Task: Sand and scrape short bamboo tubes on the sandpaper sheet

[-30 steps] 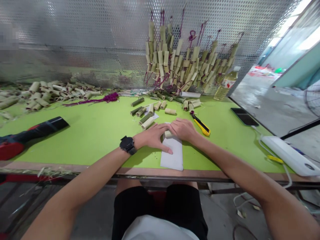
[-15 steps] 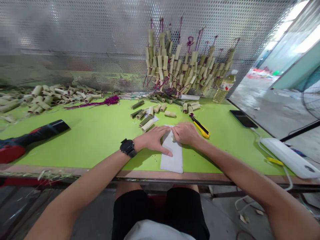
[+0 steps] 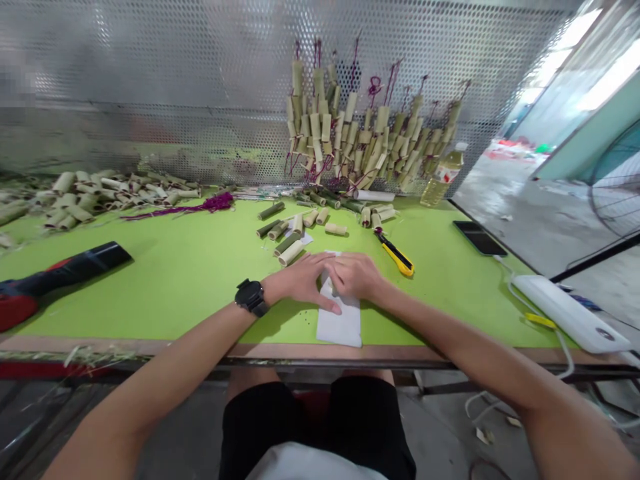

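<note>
A white sheet (image 3: pixel 339 328) lies on the green table near its front edge. My left hand (image 3: pixel 304 280), with a black watch at the wrist, rests over its left side, thumb and fingers spread apart. Against those fingertips, my right hand (image 3: pixel 353 275) is curled over the sheet's upper part. A small pale piece (image 3: pixel 331 287) shows under its fingers; most of it is hidden. Just beyond my left hand lie short bamboo tubes (image 3: pixel 291 253). A yellow and black cutter knife (image 3: pixel 399 257) is to the right of my right hand.
Strung bamboo pieces (image 3: pixel 373 133) lean on the perforated metal panel, beside an oil bottle (image 3: pixel 443 177). A tube pile (image 3: pixel 75 200) and purple strings (image 3: pixel 217 202) are at the left, above a power tool (image 3: pixel 65 270). A phone (image 3: pixel 480 238) and white power strip (image 3: pixel 570 313) are right.
My right hand has shifted slightly left and down over the sheet, closer against my left fingers. The whole view has moved a little.
</note>
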Demonstrator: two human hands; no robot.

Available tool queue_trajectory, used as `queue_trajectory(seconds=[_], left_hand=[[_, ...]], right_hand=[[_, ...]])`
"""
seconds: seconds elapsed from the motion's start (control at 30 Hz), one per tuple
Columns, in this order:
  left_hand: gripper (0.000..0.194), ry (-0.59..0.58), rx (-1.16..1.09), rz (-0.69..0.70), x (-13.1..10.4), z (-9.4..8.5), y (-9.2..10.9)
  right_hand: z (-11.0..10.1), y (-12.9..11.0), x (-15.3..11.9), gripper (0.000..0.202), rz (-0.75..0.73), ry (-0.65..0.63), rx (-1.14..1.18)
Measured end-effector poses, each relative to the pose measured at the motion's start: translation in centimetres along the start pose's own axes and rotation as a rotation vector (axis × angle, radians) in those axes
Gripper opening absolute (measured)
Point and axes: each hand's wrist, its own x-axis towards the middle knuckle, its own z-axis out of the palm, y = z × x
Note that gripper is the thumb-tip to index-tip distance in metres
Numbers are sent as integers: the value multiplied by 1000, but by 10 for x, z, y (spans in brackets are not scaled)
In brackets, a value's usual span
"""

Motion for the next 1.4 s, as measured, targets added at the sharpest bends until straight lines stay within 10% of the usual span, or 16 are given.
queue_trajectory(seconds=[0.17,0.37,0.57,1.07,1.23,1.4], left_hand=[[143,-30,-9,-77,0,-1,1],[106,27,-51,59,1,-4,5],[146,-36,15,-97,-1,-2,4],[142,-30,9,-67,-2,-3,6],[134,-14,-13,-6,-1,-2,5],[143,-32,12,-82,-1,-3,5]], right_hand=[[1,3,1,51,186,-4,-84],[15,-13,0,41,-93,142,11],[-2,9,2,51,141,23,-43],[-8,6,-4,61,260,-86,-86],[-3,-6,1,50,52,-21,-2],[-2,0,3,63,351,-67,-77]])
